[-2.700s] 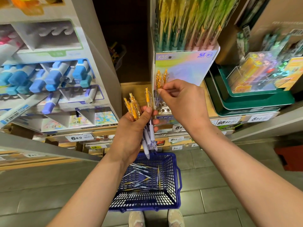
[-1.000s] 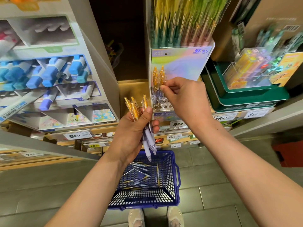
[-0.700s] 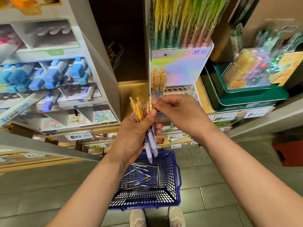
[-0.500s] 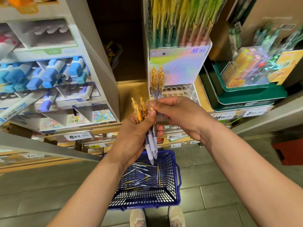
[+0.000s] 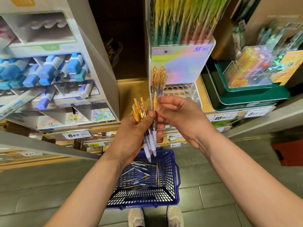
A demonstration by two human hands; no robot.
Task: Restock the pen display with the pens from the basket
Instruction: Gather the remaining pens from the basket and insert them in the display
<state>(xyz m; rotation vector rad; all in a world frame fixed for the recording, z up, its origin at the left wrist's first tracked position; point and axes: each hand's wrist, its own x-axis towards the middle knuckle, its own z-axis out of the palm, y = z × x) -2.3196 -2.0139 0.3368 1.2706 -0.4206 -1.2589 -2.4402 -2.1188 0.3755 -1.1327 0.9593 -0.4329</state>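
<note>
Left hand (image 5: pixel 131 133) grips orange-topped, white-gripped pens (image 5: pixel 139 112). Right hand (image 5: pixel 178 115), back from the display (image 5: pixel 182 90), now pinches one pen (image 5: pixel 154 104).

The left hand (image 5: pixel 131 133) covers the middles of the pens (image 5: pixel 139 110) it grips, so their count cannot be told. The right hand (image 5: pixel 177 115) hides the front holes of the rack (image 5: pixel 182 91) and most of one pen (image 5: pixel 155 102) between its fingertips. At 12 o'clock the tall pens (image 5: pixel 183 18) are blurred and cut by the top edge. Small print on the price tags (image 5: pixel 221 117) is unreadable. At 6 o'clock the shoes (image 5: pixel 136 217) run off the bottom edge. At 9 o'clock the markers (image 5: pixel 49 69) are smeared.
</note>
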